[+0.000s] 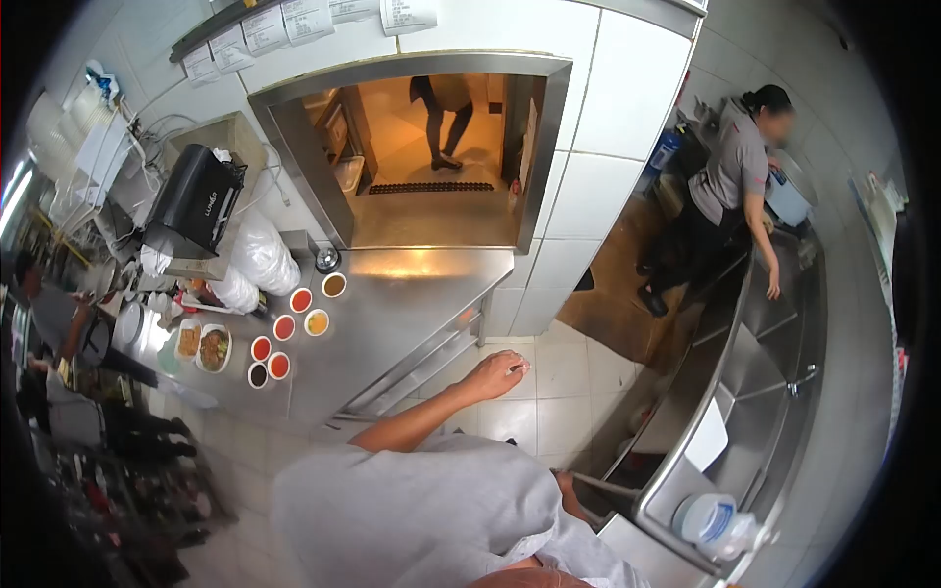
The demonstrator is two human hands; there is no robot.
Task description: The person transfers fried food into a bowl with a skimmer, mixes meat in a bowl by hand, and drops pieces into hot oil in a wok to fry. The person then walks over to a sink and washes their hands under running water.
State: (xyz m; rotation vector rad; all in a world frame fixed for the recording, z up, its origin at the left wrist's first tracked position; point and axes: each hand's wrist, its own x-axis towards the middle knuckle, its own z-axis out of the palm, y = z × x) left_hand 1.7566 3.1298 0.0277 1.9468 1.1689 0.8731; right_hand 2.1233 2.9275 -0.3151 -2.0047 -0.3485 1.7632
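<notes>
My left hand (495, 376) is stretched forward over the tiled floor, to the right of the steel counter (377, 314). Its fingers are curled closed, with a small pale bit showing at the fingertips that I cannot make out. Of my right arm only a strip of skin (570, 493) shows beside my grey shirt; the hand itself is out of sight. On the counter stand several small white cups of sauce, among them a red one (284, 327), a yellow one (317, 322) and a dark one (258, 374). Left of them lies an open food container (213, 349).
A black printer (196, 201) and bagged containers (263, 257) crowd the counter's left. Behind is a steel-framed pass-through window (534, 162). On the right runs a steel sink (755, 392), with a large plastic jar (708, 519). One co-worker (725, 176) leans there; others stand far left.
</notes>
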